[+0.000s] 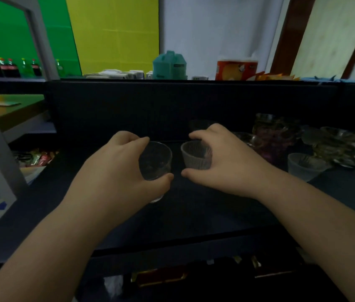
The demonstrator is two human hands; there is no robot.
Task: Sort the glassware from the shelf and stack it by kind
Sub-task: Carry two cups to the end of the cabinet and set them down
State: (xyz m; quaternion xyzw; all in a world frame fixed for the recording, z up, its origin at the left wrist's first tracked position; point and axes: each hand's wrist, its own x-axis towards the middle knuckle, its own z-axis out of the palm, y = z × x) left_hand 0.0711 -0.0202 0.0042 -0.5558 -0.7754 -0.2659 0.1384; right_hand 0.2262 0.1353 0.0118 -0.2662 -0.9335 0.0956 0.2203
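A small shop is suggested: soft-drink bottles are lined up on a side shelf, boxed goods and a snack canister are set along the top of a dark shelf, glassware is displayed there, and packets are stocked lower down.

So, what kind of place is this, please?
Probably a small shop or a storeroom. Soft drink bottles stand in a row at the far left, a snack canister and packets sit on top of the dark shelf, and loose glassware fills the shelf's right side.
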